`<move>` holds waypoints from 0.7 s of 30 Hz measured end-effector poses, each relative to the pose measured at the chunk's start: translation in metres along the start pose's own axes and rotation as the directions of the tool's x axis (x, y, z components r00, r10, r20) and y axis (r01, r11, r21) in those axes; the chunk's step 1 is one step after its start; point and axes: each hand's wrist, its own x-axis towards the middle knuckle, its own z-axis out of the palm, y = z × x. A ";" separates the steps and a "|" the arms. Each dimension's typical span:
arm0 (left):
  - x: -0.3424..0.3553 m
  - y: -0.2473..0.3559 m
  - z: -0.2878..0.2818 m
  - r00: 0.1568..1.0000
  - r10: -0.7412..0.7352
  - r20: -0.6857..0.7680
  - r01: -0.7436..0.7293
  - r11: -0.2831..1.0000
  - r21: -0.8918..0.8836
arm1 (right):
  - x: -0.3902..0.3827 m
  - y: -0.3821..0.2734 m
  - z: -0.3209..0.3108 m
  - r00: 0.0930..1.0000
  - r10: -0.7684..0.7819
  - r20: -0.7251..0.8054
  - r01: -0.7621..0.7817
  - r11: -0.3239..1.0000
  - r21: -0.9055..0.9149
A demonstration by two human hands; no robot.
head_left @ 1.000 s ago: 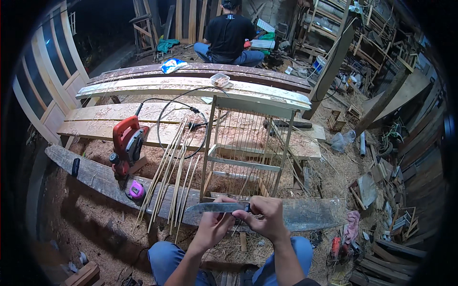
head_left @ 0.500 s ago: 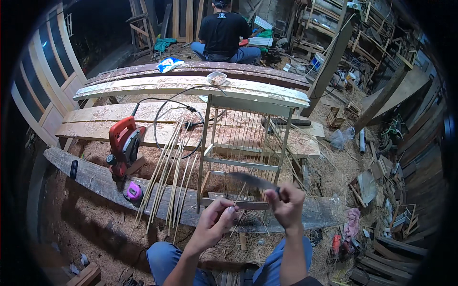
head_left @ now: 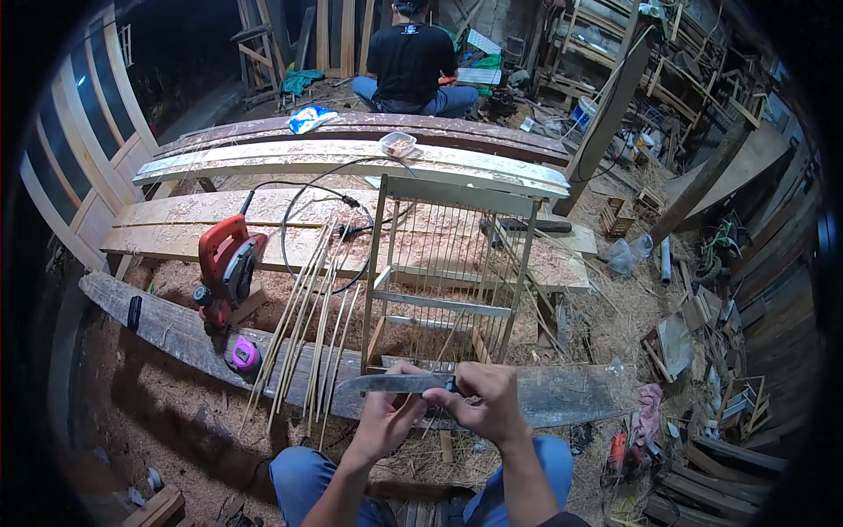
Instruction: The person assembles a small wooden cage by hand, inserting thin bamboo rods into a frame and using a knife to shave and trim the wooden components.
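My right hand [head_left: 488,402] grips the handle of a long knife [head_left: 391,383], whose blade points left and lies level. My left hand [head_left: 387,420] sits just under the blade and pinches a thin bamboo stick [head_left: 442,416] against it. Both hands hover over my knees, in front of a wooden cage frame [head_left: 448,272] with thin vertical bars. A bundle of long bamboo sticks [head_left: 307,329] leans across the dark plank [head_left: 167,329] to the left of my hands.
A red power saw [head_left: 225,270] and a pink tape measure [head_left: 243,356] rest on the plank at left. Pale boards [head_left: 351,162] covered in shavings lie behind the cage. A person in a black shirt [head_left: 410,57] sits at the back. Scrap wood is piled at right.
The knife swung up and to the right half a second ago, then came back down to a level position pointing left. My left hand stayed under the blade.
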 end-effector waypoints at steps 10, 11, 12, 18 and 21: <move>-0.004 0.001 -0.005 0.999 -0.004 0.051 0.009 0.995 -0.095 | -0.001 0.003 -0.010 0.998 -0.059 0.035 0.060 0.997 -0.042; -0.003 0.002 -0.004 0.998 0.039 0.052 -0.041 0.999 0.021 | -0.001 0.005 -0.011 0.997 -0.072 0.026 0.073 0.997 -0.040; -0.003 0.003 -0.005 0.995 0.082 0.057 -0.089 0.987 0.137 | -0.001 0.006 -0.011 0.997 -0.073 0.026 0.074 0.996 -0.040; -0.004 0.006 -0.007 0.998 -0.007 0.064 0.008 1.000 -0.010 | -0.003 0.014 -0.011 0.996 -0.077 -0.038 0.074 0.994 -0.084; -0.001 0.002 -0.013 0.999 -0.002 0.034 0.002 1.000 -0.005 | -0.002 0.016 -0.014 0.997 -0.074 -0.031 0.069 0.987 -0.148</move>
